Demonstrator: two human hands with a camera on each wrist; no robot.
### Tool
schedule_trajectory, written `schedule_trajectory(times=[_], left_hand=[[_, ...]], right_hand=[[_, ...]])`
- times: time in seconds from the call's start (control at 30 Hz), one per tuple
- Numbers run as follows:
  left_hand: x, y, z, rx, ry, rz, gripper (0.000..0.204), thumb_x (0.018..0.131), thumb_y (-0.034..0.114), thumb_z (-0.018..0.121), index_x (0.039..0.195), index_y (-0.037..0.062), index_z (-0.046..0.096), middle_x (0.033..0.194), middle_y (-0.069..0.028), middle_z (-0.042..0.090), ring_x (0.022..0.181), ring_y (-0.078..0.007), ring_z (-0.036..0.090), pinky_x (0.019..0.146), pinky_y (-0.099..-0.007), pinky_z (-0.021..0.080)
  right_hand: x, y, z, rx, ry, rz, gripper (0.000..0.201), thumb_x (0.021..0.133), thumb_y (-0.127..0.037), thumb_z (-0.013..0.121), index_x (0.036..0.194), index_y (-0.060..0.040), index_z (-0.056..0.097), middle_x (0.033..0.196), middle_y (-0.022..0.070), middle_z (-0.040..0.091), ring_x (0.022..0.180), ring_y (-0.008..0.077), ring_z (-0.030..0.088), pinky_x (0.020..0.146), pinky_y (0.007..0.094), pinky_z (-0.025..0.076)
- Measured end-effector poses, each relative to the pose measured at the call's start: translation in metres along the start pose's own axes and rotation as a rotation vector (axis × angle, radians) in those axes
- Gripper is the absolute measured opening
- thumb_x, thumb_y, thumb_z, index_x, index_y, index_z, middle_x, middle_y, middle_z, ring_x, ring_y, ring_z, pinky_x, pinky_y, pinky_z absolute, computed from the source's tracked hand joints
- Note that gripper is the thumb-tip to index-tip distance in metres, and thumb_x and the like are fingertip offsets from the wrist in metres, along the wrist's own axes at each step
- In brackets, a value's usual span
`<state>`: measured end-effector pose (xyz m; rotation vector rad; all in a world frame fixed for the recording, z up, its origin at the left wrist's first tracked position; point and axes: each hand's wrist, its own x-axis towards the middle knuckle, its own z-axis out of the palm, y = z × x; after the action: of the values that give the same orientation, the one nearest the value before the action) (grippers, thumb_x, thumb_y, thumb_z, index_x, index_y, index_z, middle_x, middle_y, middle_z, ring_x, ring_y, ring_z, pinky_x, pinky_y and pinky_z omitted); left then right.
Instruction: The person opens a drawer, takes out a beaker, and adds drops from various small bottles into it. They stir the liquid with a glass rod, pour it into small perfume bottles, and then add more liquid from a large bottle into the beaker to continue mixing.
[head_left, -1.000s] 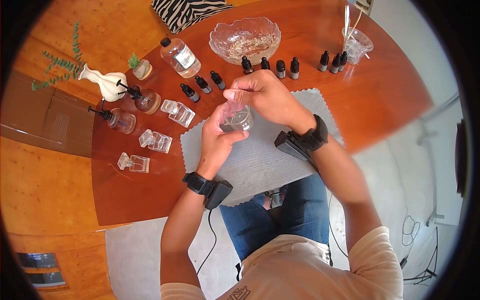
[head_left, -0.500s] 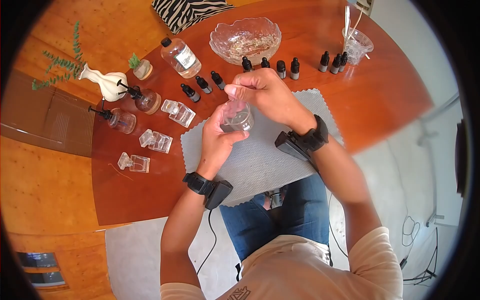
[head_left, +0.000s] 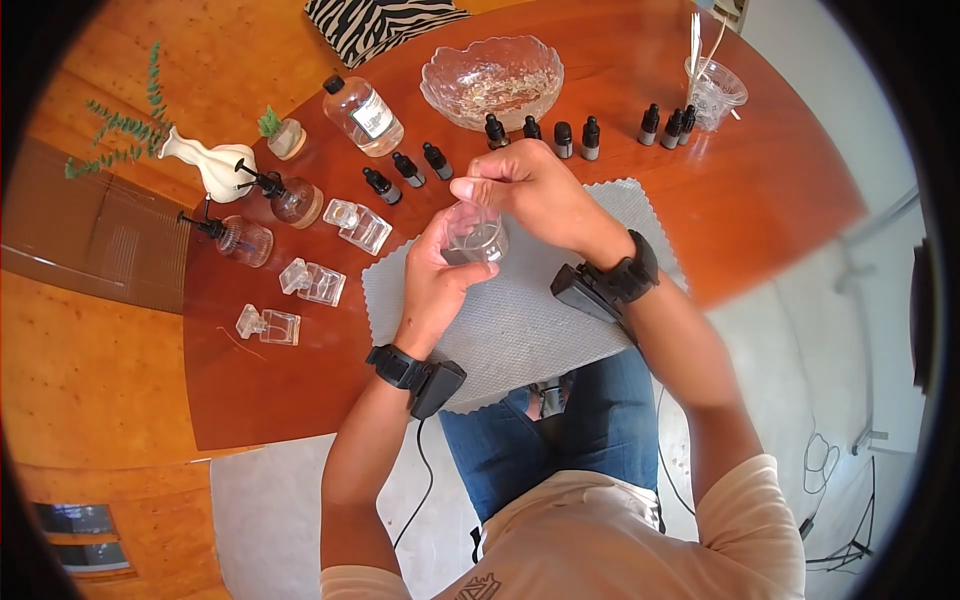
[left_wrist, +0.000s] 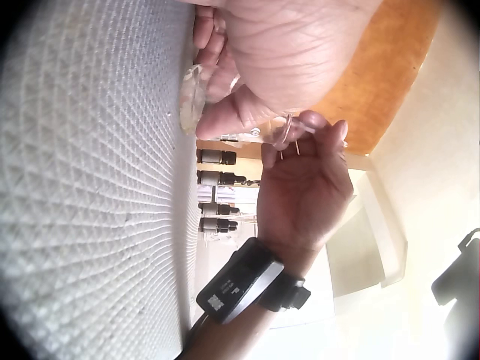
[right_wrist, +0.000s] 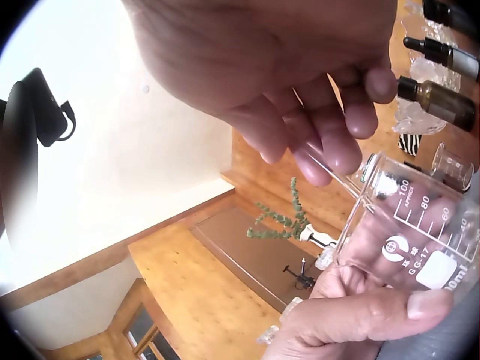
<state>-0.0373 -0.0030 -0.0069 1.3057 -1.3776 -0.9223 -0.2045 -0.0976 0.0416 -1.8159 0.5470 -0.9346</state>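
Observation:
My left hand grips a clear glass beaker above the grey textured mat, thumb on the near side and fingers round the far side. White graduation marks run along its wall, which tilts in the right wrist view. Above the beaker's mouth, my right hand pinches a thin clear glass rod between thumb and fingertips. The rod's lower end reaches down inside the beaker. In the left wrist view the beaker is mostly hidden behind the left palm.
Several dark dropper bottles line the table beyond the hands. Behind them are a labelled clear bottle and a glass bowl. Square glass bottles, pump bottles and a white vase stand left; a plastic cup stands far right.
The right fingertips shift very slightly over the beaker with the glass rod. The left hand and the beaker stay in place.

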Motion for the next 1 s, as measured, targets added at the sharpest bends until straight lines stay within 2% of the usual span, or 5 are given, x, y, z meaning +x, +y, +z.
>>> schedule_trajectory(times=[0.43, 0.53, 0.6, 0.7, 1.0], left_hand=[[0.0000, -0.0007, -0.0006, -0.024, -0.015, -0.002, 0.064, 0.070, -0.002, 0.079, 0.131, -0.0002, 0.061, 0.127, -0.0107, 0.068, 0.123, -0.0216, 0.059, 0.111, -0.0367, 0.041], [-0.0008, 0.0034, 0.0004, -0.035, -0.018, -0.025, 0.064, 0.070, -0.001, 0.080, 0.131, -0.0003, 0.062, 0.128, -0.0109, 0.068, 0.123, -0.0217, 0.060, 0.111, -0.0368, 0.040], [-0.0006, 0.0002, -0.0006, -0.033, -0.017, -0.015, 0.064, 0.070, -0.001, 0.080, 0.131, -0.0004, 0.061, 0.127, -0.0109, 0.068, 0.123, -0.0217, 0.060, 0.111, -0.0368, 0.040], [0.0009, -0.0050, -0.0021, 0.001, -0.018, 0.008, 0.068, 0.069, -0.004, 0.078, 0.134, -0.0018, 0.059, 0.128, -0.0104, 0.068, 0.122, -0.0202, 0.060, 0.104, -0.0336, 0.048], [0.0004, -0.0036, -0.0010, -0.042, -0.020, -0.013, 0.064, 0.070, -0.003, 0.079, 0.132, -0.0011, 0.061, 0.128, -0.0109, 0.067, 0.122, -0.0218, 0.060, 0.109, -0.0365, 0.043]], right_hand=[[0.0002, 0.0009, 0.0023, 0.089, 0.025, -0.028, 0.032, 0.098, -0.019, 0.071, 0.078, 0.0060, 0.069, 0.065, 0.0108, 0.067, 0.059, 0.0125, 0.060, 0.058, 0.0323, 0.049], [0.0014, 0.0063, -0.0003, -0.054, -0.040, -0.003, 0.032, 0.098, -0.018, 0.071, 0.078, 0.0067, 0.068, 0.066, 0.0112, 0.068, 0.059, 0.0129, 0.060, 0.059, 0.0324, 0.049], [0.0001, -0.0007, -0.0008, 0.054, -0.016, 0.009, 0.032, 0.098, -0.018, 0.071, 0.079, 0.0070, 0.068, 0.065, 0.0117, 0.067, 0.059, 0.0133, 0.059, 0.059, 0.0328, 0.049], [0.0006, 0.0030, 0.0013, 0.061, -0.013, -0.007, 0.031, 0.098, -0.018, 0.071, 0.079, 0.0070, 0.068, 0.065, 0.0118, 0.068, 0.059, 0.0134, 0.060, 0.060, 0.0328, 0.050], [0.0000, -0.0007, 0.0018, 0.105, 0.008, 0.002, 0.031, 0.099, -0.017, 0.070, 0.079, 0.0064, 0.069, 0.065, 0.0112, 0.068, 0.060, 0.0117, 0.062, 0.059, 0.0320, 0.051]])
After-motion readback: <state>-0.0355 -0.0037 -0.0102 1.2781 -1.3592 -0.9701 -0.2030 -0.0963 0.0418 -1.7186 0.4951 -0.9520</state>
